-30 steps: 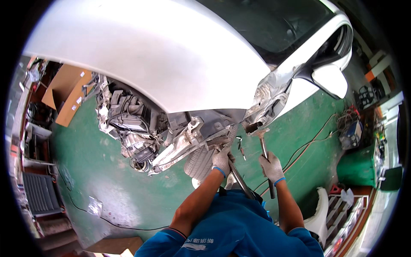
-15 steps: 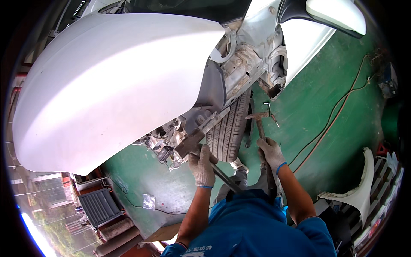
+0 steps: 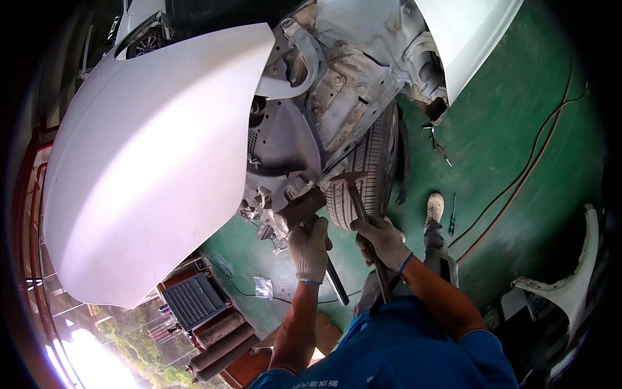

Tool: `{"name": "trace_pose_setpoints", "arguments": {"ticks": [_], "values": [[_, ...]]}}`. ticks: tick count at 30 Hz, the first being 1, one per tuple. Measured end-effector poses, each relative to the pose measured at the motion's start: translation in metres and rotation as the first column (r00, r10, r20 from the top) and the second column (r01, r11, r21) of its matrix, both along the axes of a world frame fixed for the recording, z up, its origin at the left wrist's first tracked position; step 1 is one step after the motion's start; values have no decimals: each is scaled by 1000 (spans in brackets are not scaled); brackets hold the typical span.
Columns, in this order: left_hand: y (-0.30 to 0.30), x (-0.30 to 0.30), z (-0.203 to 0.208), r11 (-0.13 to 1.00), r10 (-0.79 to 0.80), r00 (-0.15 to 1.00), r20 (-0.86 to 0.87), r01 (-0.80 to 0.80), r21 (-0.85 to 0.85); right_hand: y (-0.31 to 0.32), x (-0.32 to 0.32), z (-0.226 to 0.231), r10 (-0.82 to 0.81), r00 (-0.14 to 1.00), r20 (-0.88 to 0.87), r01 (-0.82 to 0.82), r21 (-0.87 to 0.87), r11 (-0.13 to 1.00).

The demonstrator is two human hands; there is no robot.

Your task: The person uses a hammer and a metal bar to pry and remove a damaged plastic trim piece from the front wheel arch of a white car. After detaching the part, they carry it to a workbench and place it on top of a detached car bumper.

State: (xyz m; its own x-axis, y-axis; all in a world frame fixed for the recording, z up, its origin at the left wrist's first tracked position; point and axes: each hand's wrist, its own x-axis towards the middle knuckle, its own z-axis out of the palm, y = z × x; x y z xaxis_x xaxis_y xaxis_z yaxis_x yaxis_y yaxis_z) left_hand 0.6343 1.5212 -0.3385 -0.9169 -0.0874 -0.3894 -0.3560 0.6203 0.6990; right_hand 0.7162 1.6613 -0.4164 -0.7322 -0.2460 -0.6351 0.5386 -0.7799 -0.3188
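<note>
Both hands wear pale knit gloves. My left hand is closed round the handle of a club hammer, its blocky, worn head resting just above the fist and its dark shaft pointing down toward my shirt. My right hand grips a body hammer with a narrow, thin head on a long shaft. That head lies in front of the tyre. Just beyond both tools is the stripped front corner of a white car, with its bare grey inner panel exposed.
A large white hood spreads over the left. On the green floor lie a screwdriver, small hand tools, a long hose and a plastic bag. A removed white fender stands at right; a grey-topped tool cart stands lower left.
The body hammer in my right hand has swung left, in front of the tyre, and the two hands are closer together. My view has shifted nearer the car; one foot now shows at right.
</note>
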Motion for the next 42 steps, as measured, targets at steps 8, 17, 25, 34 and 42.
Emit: {"name": "trace_pose_setpoints", "arguments": {"ticks": [8, 17, 25, 34, 42], "values": [[11, -2, -11, 1000, 10, 985, -170, -12, -13, -4, -14, 5, -11, 999, -48, 4, -138, 990], [18, -2, -5, 993, 75, 993, -89, -83, -90, 13, -19, -5, -212, 969, 127, 212, 18, 977], [11, -3, -9, 964, 35, 999, -38, -44, -262, -8, -9, 1, 92, 994, -64, -97, -78, 992], [19, 0, -11, 979, 96, 987, -131, -117, -166, 16, -20, -18, -248, 942, 225, 258, -18, 966], [30, -10, 5, 966, 38, 998, -55, -51, -253, -2, -12, -9, 64, 993, -102, -74, -99, 992]]}}
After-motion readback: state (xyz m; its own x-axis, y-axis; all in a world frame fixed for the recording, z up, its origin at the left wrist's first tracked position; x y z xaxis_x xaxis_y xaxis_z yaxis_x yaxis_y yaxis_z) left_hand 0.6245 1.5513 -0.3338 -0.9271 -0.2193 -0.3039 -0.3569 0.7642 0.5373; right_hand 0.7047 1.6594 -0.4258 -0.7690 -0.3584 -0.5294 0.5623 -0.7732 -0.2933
